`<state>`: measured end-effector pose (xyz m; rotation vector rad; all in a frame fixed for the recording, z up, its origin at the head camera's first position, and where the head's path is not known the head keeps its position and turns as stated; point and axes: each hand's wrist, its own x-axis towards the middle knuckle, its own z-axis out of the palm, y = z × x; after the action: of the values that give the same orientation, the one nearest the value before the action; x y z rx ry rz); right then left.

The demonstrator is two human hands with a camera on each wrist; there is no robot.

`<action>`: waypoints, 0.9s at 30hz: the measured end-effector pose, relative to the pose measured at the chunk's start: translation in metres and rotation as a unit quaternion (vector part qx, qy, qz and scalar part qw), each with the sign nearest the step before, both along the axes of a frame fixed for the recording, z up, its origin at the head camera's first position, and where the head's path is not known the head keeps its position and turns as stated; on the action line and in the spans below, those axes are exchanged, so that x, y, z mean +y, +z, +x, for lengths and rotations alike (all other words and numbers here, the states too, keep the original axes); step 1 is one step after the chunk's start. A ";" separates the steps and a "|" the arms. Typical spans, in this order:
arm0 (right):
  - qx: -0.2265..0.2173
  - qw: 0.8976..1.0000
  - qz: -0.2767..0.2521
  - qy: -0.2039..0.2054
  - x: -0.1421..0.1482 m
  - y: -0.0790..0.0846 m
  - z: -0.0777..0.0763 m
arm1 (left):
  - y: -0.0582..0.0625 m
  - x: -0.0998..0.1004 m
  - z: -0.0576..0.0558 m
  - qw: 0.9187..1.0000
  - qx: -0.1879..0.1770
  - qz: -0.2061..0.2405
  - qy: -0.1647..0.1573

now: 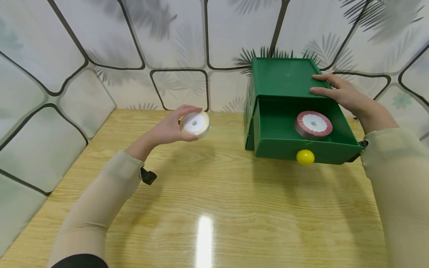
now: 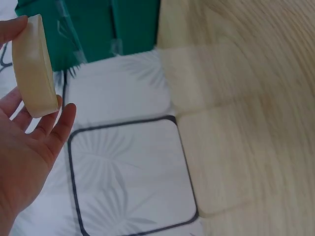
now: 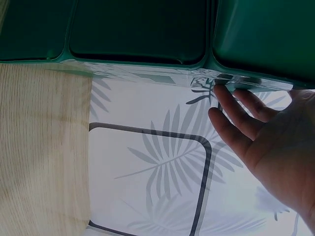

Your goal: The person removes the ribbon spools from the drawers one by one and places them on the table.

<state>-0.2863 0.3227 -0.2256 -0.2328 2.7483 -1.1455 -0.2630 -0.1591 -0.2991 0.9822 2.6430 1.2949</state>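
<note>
My left hand (image 1: 167,128) holds a cream ribbon roll (image 1: 195,124) by its rim, thumb below and fingers above, up off the table. In the left wrist view the roll's pale satin edge (image 2: 34,69) shows between the fingers. My right hand (image 1: 350,96) rests on the top right edge of a green drawer cabinet (image 1: 285,76), with more fingers (image 3: 231,115) along its side in the right wrist view. The cabinet's top drawer (image 1: 275,148), with a yellow knob (image 1: 305,157), is pulled out. A pink ribbon roll (image 1: 313,124) lies flat inside it, toward the right.
The cabinet stands at the back right of a wood-grain table (image 1: 187,193), near a wall covering (image 1: 181,37) with dark lines and leaf prints. Another patterned panel (image 1: 30,123) borders the table on the left.
</note>
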 end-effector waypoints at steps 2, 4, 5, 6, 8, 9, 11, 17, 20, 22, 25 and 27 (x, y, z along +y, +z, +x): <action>0.000 1.000 -0.004 0.000 0.000 0.000 0.000 | -0.005 -0.006 -0.003 1.000 -0.002 -0.005 0.007; 0.001 1.000 -0.006 0.001 0.000 -0.001 0.000 | -0.010 -0.012 -0.006 1.000 -0.007 -0.015 0.014; 0.002 1.000 -0.006 0.002 0.000 -0.001 -0.001 | -0.012 -0.015 -0.007 0.999 -0.012 -0.022 0.021; 0.002 1.000 -0.006 0.002 0.000 -0.001 -0.001 | -0.014 -0.018 -0.009 0.999 -0.014 -0.032 0.026; 0.001 1.000 -0.006 0.002 0.000 -0.001 -0.001 | -0.019 -0.025 -0.012 0.998 -0.025 -0.048 0.037; 0.000 1.000 -0.005 0.002 0.000 0.000 -0.001 | -0.021 -0.028 -0.013 0.997 -0.029 -0.055 0.043; -0.003 1.000 -0.004 -0.001 0.000 0.000 -0.001 | -0.027 -0.035 -0.017 0.995 -0.037 -0.068 0.056; -0.003 1.000 -0.001 -0.005 0.000 0.001 0.000 | -0.039 -0.052 -0.031 0.991 -0.049 -0.102 0.074; 0.002 1.000 -0.002 -0.001 0.000 0.001 0.000 | -0.044 -0.058 -0.038 0.988 -0.059 -0.114 0.082; 0.005 1.000 -0.006 0.002 0.000 0.000 -0.001 | -0.045 -0.061 -0.041 0.986 -0.067 -0.119 0.092; 0.008 1.000 -0.009 0.006 0.001 -0.001 0.000 | -0.047 -0.064 -0.045 0.984 -0.081 -0.122 0.102; 0.006 1.000 -0.009 0.004 0.000 0.000 -0.001 | -0.048 -0.065 -0.047 0.983 -0.083 -0.125 0.104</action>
<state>-0.2869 0.3230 -0.2259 -0.2541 2.7454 -1.1703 -0.3102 -0.2243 -0.3470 0.5526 2.7458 0.9884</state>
